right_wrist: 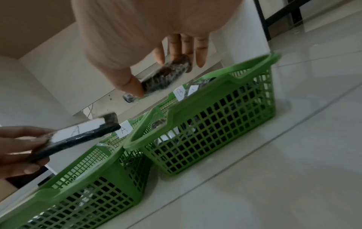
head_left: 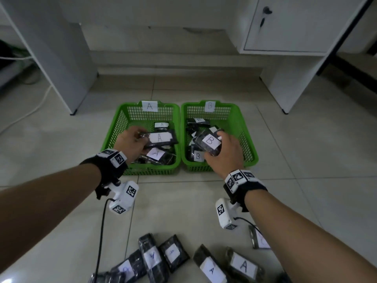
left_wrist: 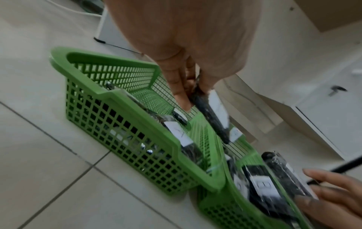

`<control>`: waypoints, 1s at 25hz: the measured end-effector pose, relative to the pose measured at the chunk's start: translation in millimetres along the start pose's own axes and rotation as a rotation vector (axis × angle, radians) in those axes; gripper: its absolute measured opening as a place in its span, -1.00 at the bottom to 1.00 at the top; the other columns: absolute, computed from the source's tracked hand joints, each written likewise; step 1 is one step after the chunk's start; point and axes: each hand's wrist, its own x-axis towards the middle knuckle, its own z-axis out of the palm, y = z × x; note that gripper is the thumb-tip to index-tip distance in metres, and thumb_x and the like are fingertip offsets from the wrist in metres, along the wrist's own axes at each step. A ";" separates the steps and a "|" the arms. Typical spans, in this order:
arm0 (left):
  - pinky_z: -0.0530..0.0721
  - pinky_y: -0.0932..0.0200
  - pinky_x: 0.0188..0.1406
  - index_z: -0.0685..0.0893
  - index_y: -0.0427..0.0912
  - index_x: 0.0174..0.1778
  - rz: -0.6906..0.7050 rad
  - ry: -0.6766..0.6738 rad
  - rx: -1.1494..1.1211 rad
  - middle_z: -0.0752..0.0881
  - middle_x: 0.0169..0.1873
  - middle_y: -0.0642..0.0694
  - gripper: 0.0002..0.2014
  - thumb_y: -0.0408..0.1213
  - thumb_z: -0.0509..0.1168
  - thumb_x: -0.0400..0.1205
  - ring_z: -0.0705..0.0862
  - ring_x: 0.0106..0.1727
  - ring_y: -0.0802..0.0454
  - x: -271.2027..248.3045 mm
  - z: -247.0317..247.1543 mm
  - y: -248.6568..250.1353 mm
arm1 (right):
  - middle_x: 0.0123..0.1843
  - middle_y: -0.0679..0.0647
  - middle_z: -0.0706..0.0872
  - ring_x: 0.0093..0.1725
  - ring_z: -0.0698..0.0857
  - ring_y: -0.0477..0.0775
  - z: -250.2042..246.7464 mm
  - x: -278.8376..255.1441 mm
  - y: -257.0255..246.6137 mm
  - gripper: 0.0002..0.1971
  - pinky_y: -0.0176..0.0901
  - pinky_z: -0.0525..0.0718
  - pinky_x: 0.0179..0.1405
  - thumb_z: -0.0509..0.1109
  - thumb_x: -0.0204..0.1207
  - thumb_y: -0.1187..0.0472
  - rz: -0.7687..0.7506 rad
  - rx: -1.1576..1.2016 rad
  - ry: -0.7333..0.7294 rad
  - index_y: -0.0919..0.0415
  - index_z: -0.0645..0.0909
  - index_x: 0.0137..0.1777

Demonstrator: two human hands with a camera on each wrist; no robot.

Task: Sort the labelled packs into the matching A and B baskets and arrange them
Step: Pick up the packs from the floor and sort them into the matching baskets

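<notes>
Two green baskets stand side by side on the floor: basket A on the left, basket B on the right, each with several black packs inside. My left hand pinches the end of a black pack labelled A above basket A; the left wrist view shows that pack edge-on between my fingers. Over basket B, my right hand grips a black pack labelled B, which appears in the right wrist view as a dark pack between thumb and fingers.
Several more labelled packs lie on the tiled floor close to me. White desk legs and a cabinet stand behind the baskets. A white cable runs along the floor at left.
</notes>
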 end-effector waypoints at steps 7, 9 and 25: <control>0.73 0.09 -0.11 0.72 -0.05 0.12 -0.100 0.012 0.347 0.80 -0.04 -0.17 -0.81 -0.14 0.34 0.64 0.74 -0.14 -0.13 46.3 41.8 -29.1 | 0.04 0.11 0.76 0.11 0.66 0.22 56.5 48.9 -2.9 -0.66 0.09 0.57 0.16 0.44 0.52 -0.17 -0.075 -0.334 -0.100 0.05 0.65 0.11; 0.70 -0.08 0.13 0.70 0.01 0.21 -0.138 -0.107 0.527 0.77 0.05 -0.17 -0.69 0.04 0.27 0.63 0.71 0.03 -0.22 51.3 50.7 -40.1 | 0.14 0.10 0.77 0.22 0.65 0.22 66.0 48.0 1.7 -0.61 0.10 0.51 0.24 0.39 0.54 -0.23 -0.081 -0.365 -0.148 0.04 0.70 0.16; 0.61 0.06 0.15 0.60 -0.12 0.20 -0.049 -0.726 0.928 0.61 0.23 -0.16 -0.63 -0.05 0.38 0.53 0.63 0.22 -0.21 -199.2 -14.0 -51.6 | -0.08 -0.07 0.67 -0.07 0.65 0.10 59.5 -150.9 -65.6 -0.64 -0.08 0.59 -0.14 0.45 0.33 -0.06 -0.500 -0.038 -0.834 0.02 0.61 0.10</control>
